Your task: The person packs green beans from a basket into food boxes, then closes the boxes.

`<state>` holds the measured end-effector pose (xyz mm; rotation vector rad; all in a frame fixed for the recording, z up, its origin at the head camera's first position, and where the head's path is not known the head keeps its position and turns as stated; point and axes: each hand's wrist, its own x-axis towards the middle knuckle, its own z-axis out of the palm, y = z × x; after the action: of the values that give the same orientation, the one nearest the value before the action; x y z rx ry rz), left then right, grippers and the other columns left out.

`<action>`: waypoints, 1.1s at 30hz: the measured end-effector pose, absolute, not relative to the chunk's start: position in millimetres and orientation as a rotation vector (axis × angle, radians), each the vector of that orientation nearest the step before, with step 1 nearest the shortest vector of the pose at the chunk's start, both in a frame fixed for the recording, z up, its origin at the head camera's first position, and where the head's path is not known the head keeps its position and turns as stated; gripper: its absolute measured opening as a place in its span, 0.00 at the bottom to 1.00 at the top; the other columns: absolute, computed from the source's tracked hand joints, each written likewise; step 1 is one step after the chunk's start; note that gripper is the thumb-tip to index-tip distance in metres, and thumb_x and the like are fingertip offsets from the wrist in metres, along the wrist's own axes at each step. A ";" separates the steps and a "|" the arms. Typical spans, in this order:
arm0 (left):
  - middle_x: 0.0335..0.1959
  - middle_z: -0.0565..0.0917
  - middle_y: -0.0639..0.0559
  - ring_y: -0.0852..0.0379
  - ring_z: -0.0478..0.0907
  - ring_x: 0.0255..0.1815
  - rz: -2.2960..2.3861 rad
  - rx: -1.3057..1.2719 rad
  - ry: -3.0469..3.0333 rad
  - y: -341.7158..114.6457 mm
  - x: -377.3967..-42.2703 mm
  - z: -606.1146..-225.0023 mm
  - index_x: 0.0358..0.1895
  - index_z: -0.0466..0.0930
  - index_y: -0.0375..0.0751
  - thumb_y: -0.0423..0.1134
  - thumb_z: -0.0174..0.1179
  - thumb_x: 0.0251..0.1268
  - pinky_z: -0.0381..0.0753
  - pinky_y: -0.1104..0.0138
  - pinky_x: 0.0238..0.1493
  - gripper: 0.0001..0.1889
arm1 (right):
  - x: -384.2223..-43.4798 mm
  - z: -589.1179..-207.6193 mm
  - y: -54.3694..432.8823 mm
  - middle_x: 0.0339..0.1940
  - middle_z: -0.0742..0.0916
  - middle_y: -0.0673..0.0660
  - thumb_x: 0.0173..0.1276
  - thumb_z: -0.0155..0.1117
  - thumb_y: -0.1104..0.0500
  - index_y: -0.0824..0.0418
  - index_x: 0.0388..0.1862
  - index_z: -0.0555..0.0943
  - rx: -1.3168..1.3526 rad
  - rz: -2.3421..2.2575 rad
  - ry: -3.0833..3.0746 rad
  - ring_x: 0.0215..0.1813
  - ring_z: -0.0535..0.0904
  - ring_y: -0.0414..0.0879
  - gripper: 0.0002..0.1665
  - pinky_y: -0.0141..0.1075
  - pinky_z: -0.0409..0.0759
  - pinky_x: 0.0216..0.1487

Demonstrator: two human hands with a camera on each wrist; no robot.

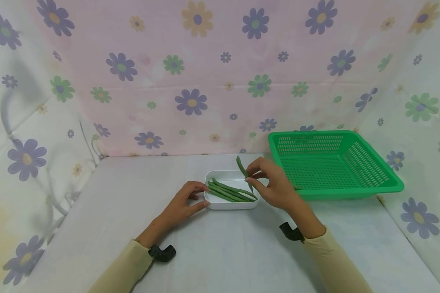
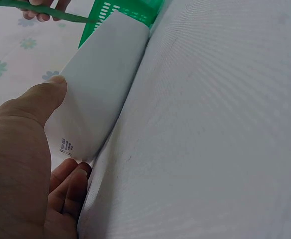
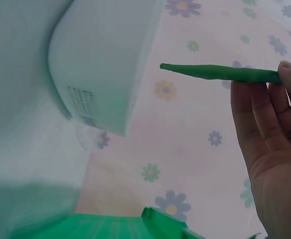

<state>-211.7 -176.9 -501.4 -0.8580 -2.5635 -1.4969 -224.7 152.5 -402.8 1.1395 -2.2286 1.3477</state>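
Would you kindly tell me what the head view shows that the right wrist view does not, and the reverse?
Only the head view shows the left hand at the end of the white dish and the green beans lying inside it. Only the right wrist view shows dark print on the dish's outside. Both show the right hand pinching one bean, the dish, the green basket and the flowered cloth.

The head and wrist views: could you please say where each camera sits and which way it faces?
Head: head-worn, facing forward and down at the dish; left hand and right hand show.
Left wrist: on that wrist, facing the dish's side; both hands show.
Right wrist: on that wrist, facing the bean and flowered cloth; right hand shows.
Both wrist views share dish, bean and basket.
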 end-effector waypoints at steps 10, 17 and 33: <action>0.66 0.77 0.52 0.51 0.77 0.67 -1.499 -0.838 -2.581 -176.4 -211.7 -501.2 0.63 0.79 0.49 0.41 0.71 0.73 0.83 0.54 0.62 0.20 | -227.7 -422.8 141.0 0.44 0.86 0.51 0.69 0.74 0.70 0.58 0.50 0.80 1.102 1.307 -2.360 0.45 0.87 0.44 0.15 0.39 0.90 0.47; 0.66 0.77 0.53 0.51 0.77 0.68 -1.502 -0.837 -2.582 -175.8 -211.4 -500.2 0.63 0.79 0.49 0.41 0.72 0.72 0.83 0.55 0.62 0.20 | -227.5 -432.1 136.5 0.44 0.86 0.52 0.69 0.75 0.70 0.60 0.49 0.80 1.070 1.248 -2.439 0.44 0.87 0.44 0.14 0.39 0.90 0.47; 0.65 0.76 0.54 0.52 0.78 0.68 -1.481 -0.836 -2.586 -176.2 -212.9 -502.5 0.63 0.79 0.52 0.41 0.72 0.72 0.83 0.55 0.61 0.20 | -231.7 -452.2 129.7 0.44 0.85 0.55 0.66 0.73 0.74 0.63 0.49 0.82 1.026 1.151 -2.521 0.43 0.84 0.44 0.15 0.40 0.87 0.45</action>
<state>-212.9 -176.2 -502.5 -0.8356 -2.5861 -1.4811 -231.7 129.7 -452.2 1.0261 -2.5212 1.1505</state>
